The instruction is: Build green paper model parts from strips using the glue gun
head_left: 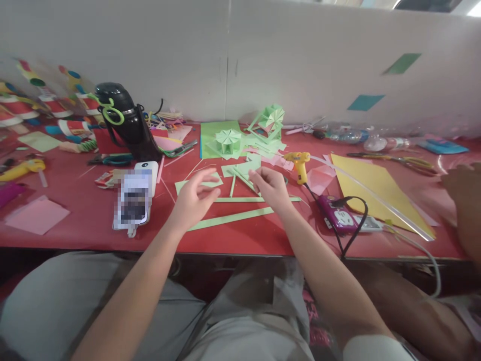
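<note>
My left hand [193, 196] hovers over the red table [75, 215] with its fingers spread, holding nothing, just above a small green paper piece [179, 186]. My right hand [269, 187] is curled in a pinch on a thin green paper strip [240, 176] that slants up to the left. Long green paper strips [233, 217] lie flat between and below both hands. Folded green paper fans [228, 141] and a green paper frame model [269, 121] stand further back.
A yellow glue gun [299, 164] stands right of my right hand, its cord running to a purple power strip [339, 216]. Yellow paper sheet [379, 190], phone [134, 201], black flask [126, 120], scissors [398, 159], pink paper [35, 215]. Another person's hand [464, 193] at far right.
</note>
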A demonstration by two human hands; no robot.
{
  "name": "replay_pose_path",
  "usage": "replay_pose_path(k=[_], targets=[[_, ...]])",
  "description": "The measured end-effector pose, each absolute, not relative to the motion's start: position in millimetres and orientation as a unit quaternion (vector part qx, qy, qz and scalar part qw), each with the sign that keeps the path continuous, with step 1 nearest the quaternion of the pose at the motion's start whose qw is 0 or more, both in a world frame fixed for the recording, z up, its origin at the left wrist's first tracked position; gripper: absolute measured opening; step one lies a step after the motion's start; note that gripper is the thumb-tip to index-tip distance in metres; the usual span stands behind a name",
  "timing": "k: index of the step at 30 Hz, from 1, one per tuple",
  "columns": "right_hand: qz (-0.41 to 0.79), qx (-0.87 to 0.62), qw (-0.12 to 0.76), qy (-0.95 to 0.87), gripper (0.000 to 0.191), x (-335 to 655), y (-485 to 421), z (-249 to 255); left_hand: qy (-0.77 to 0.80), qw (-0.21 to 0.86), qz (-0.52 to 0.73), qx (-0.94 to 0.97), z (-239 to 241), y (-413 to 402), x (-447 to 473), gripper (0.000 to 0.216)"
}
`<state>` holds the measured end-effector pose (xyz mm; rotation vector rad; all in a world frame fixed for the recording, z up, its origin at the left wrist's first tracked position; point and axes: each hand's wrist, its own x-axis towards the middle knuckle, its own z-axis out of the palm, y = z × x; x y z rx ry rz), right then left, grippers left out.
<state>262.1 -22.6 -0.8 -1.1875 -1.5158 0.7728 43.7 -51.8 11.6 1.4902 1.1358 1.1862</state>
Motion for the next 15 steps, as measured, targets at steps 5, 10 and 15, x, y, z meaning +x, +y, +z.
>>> replay_pose_path(k=[5, 10, 15], targets=[[0.288, -0.448, 0.411, -0.740, 0.042, 271.7, -20.8, -4.3, 0.494, 0.317, 0.278, 0.761, 14.0, -59.5, 27.5, 0.027], [0.301, -0.377, 0.284, -0.829, 0.018, 271.0, -38.1, -3.9, 0.524, 0.258, 0.141, 0.799, 17.0, -64.3, 13.5, 0.014], [0.265, -0.414, 0.199, -0.848, 0.011, 276.1, -48.5, -10.9, 0.558, 0.272, 0.076, 0.781, 18.3, -67.5, -2.1, 0.006]])
